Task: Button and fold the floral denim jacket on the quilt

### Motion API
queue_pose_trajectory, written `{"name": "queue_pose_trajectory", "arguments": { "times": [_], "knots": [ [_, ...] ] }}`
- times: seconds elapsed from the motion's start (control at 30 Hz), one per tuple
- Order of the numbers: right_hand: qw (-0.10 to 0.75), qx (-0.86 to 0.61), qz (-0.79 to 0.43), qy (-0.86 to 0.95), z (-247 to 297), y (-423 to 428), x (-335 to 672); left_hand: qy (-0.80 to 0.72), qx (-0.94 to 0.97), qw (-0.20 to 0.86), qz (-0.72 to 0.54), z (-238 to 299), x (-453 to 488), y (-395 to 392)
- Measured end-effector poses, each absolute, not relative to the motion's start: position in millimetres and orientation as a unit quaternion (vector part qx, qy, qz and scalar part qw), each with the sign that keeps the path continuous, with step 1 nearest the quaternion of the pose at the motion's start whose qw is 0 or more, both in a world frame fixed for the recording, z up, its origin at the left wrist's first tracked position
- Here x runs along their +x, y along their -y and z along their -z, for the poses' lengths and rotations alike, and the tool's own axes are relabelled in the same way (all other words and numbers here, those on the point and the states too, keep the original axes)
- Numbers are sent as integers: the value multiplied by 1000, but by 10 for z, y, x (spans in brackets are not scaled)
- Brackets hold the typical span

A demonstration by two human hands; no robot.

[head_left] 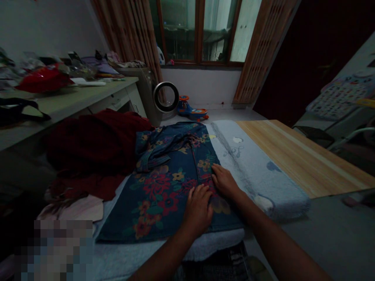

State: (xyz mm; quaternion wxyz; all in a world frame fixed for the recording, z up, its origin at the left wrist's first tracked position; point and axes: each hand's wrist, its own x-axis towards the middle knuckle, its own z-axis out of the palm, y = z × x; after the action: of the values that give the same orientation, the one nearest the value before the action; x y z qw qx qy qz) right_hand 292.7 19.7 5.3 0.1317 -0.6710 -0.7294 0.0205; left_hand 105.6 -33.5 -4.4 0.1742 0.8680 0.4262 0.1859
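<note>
A dark blue garment with red and yellow flowers (164, 195) lies spread over a light blue blanket (234, 144). One of its sleeves is folded across its upper part, with the cuff toward the left. My left hand (198, 207) rests on the lower right part of the cloth, palm down and fingers slightly bent. Close beside it, farther out, my right hand (225, 180) lies on the garment's right edge with its fingers stretched toward the left. Both hands are open on the fabric, and neither grips anything that I can see.
Dark red cloth (99, 140) is heaped at the left, under a cluttered counter (117, 88). A wooden board (299, 156) extends to the right of the blanket. Beyond the far end are a blue and orange ride-on toy (191, 111) and a washing machine's round door (166, 97).
</note>
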Motion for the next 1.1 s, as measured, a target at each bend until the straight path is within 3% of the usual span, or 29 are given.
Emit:
{"name": "queue_pose_trajectory", "arguments": {
  "times": [0.27, 0.53, 0.97, 1.1],
  "knots": [
    [91, -666, -43, 739, 147, -476, 3155, -387, 897, 155, -147, -168, 1055, 300],
    [99, -698, -24, 708, 150, -352, 3087, -361, 918, 118, -113, -408, 1242, -282],
    [21, -732, -20, 680, -360, -520, 3172, -423, 895, 107, -91, -196, 1743, -1267],
    [80, -735, -46, 672, -367, -987, 3205, -456, 878, 105, -96, -121, 1801, -1383]
  ]
}}
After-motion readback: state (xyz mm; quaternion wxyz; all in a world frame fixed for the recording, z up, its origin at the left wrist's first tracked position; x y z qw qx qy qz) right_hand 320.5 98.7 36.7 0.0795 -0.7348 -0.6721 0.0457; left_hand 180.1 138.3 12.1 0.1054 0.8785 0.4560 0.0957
